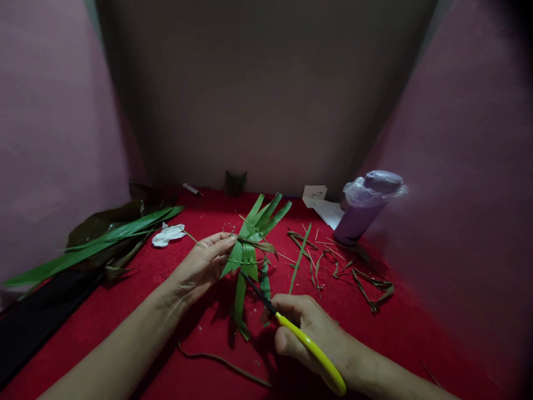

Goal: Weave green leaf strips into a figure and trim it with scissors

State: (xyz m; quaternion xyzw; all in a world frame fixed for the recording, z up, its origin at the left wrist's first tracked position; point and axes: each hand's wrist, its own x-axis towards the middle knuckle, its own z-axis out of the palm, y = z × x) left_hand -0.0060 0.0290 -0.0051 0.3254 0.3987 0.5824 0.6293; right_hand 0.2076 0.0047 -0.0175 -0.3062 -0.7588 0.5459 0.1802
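Observation:
My left hand (204, 261) pinches a bundle of green leaf strips (250, 244) at its tied middle, holding it just above the red cloth (408, 333). The strips fan out upward and hang down toward me. My right hand (308, 328) is closed round yellow-handled scissors (300, 333). Their dark blades point up-left and reach the lower strips of the bundle, just below my left fingers.
Long green leaves (95, 239) lie in a pile at the left with a white crumpled scrap (169, 234) beside them. Cut leaf trimmings (333, 266) are scattered to the right. A purple container wrapped in plastic (366, 205) and white paper (325, 205) stand at the back right.

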